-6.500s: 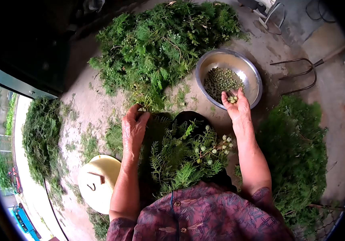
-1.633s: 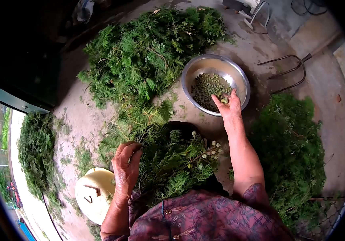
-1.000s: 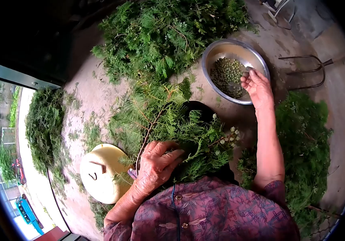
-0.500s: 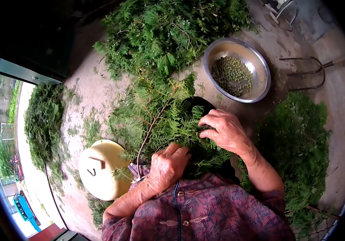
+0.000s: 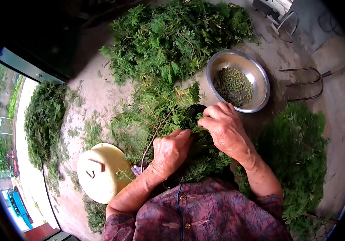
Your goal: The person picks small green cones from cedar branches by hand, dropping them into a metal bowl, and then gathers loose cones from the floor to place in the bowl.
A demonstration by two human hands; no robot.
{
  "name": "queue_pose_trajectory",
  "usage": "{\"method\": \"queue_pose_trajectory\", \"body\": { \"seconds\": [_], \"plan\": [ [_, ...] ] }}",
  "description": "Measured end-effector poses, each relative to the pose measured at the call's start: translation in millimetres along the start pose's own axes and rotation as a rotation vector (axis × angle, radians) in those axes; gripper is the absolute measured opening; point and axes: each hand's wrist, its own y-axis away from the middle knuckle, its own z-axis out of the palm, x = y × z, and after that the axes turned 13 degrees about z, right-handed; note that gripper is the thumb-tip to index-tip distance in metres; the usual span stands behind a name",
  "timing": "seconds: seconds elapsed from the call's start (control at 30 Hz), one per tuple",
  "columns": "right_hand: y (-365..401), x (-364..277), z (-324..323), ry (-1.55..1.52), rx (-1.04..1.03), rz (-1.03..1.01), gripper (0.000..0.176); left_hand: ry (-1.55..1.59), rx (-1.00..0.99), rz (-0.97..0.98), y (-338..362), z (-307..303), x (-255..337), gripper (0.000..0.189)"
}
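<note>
A leafy evergreen branch (image 5: pixel 153 138) with a brown stem lies across my lap. My left hand (image 5: pixel 170 152) is closed on a sprig of it, with the thumb and forefinger pressed together near the tip. Just to the right, my right hand (image 5: pixel 222 127) pinches the greenery with bent fingers; anything small inside that pinch is hidden. Beyond my right hand stands a metal basin (image 5: pixel 265 90) holding small round green cones (image 5: pixel 233 83).
A large heap of cut evergreen branches (image 5: pixel 168 40) lies ahead, with more piles at left (image 5: pixel 46 120) and right (image 5: pixel 297 148). A pale yellow tub (image 5: pixel 100 174) sits to my left. The metal fork (image 5: pixel 321 82) lies at far right.
My right hand has moved up and closed its fingers on the greenery. My left hand has shifted slightly up, bringing both hands closer together. The view has tilted a little.
</note>
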Motion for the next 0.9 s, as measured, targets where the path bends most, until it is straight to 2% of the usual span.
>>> {"method": "queue_pose_trajectory", "body": {
  "seconds": [0.07, 0.1, 0.13, 0.2, 0.27, 0.33, 0.4, 0.5, 0.53, 0.6, 0.63, 0.7, 0.77, 0.9],
  "plan": [
    [-10.3, -12.6, 6.0, -0.029, 0.235, -0.014, 0.019, -0.021, 0.049, 0.017, -4.9, -0.9, -6.4, 0.012],
    [-10.8, -20.3, 4.6, -0.016, 0.316, -0.005, 0.028, 0.020, 0.142, -0.012, -5.6, 2.2, -11.7, 0.012],
    [-8.1, -29.0, 3.5, -0.044, 0.389, -0.010, 0.028, 0.138, 0.180, -0.123, -5.9, 1.8, -16.3, 0.012],
    [2.0, -33.6, 19.3, -0.299, 0.291, -0.065, 0.020, 0.376, 0.249, -0.342, -5.5, -2.7, -24.0, 0.013],
    [8.6, -37.7, 34.1, -0.329, 0.157, -0.097, 0.017, 0.687, 0.325, -0.507, -8.2, -15.8, -25.7, 0.014],
    [19.7, -33.5, 50.4, -0.349, -0.016, 0.039, 0.019, 0.921, 0.425, -0.583, -6.7, -20.4, -29.1, 0.018],
    [21.9, -25.6, 57.7, -0.441, -0.161, 0.171, 0.013, 0.983, 0.469, -0.579, -4.8, -23.1, -28.9, 0.024],
    [12.3, -20.6, 57.5, -0.589, 0.026, 0.298, 0.010, 1.051, 0.521, -0.584, -2.1, -22.1, -30.1, 0.025],
    [9.6, -20.7, 59.4, -0.747, 0.064, 0.414, 0.008, 1.057, 0.531, -0.591, -2.2, -22.2, -29.8, 0.026],
    [1.4, -23.7, 56.6, -0.879, 0.135, 0.523, 0.009, 1.068, 0.551, -0.603, -2.8, -22.9, -29.2, 0.026],
    [-1.2, -23.1, 60.7, -0.886, 0.213, 0.456, 0.014, 1.053, 0.532, -0.562, -1.5, -23.1, -30.3, 0.021],
    [-10.1, -31.1, 58.2, -0.883, 0.206, 0.433, 0.017, 1.024, 0.490, -0.484, 3.3, -21.9, -33.1, 0.013],
    [-15.8, -31.5, 60.1, -0.882, 0.162, 0.442, 0.022, 1.035, 0.478, -0.501, 1.8, -23.1, -27.8, 0.011],
    [-17.8, -30.2, 65.9, -0.861, 0.153, 0.419, 0.019, 0.984, 0.423, -0.448, 4.4, -28.1, -24.4, 0.008]
  ]
}}
